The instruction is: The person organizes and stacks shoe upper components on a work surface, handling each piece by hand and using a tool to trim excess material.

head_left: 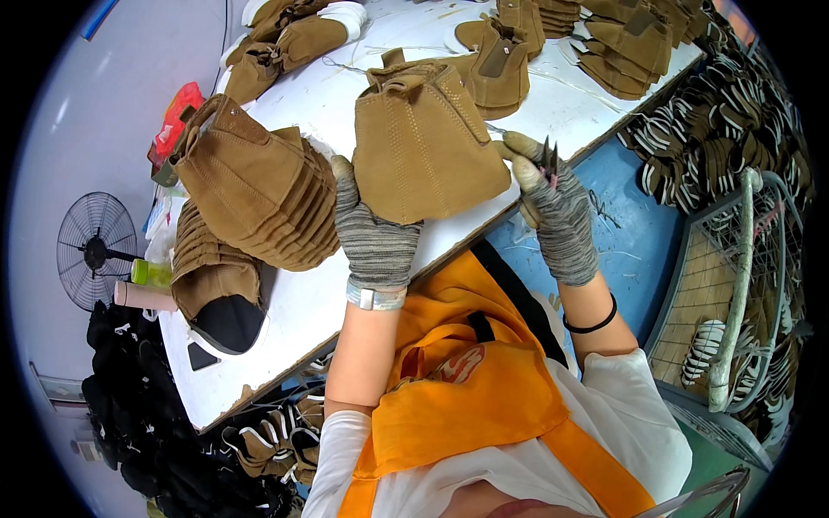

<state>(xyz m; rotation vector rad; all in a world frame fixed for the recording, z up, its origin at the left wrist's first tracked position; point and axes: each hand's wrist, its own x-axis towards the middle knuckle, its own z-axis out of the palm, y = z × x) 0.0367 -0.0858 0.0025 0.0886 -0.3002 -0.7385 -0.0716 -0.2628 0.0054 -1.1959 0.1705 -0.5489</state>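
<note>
A brown suede shoe upper (427,147) with stitched seams is held up above the white table (302,302). My left hand (377,246), in a grey striped glove, grips its lower left edge, the thumb along its side and the other fingers hidden behind it. At the upper's right edge is my right hand (560,216), gloved the same way, with thumb and fingertips close to the suede; whether they touch it I cannot tell. A small pair of thread snips (550,160) is held in that hand, its dark blades pointing up and away from me.
A stack of brown uppers (268,194) stands left of my left hand. Further uppers (496,73) and finished-looking shoes (311,39) lie along the far side. At the right is a wire cart (734,285); a fan (97,250) is at the left. Black items (147,406) are heaped lower left.
</note>
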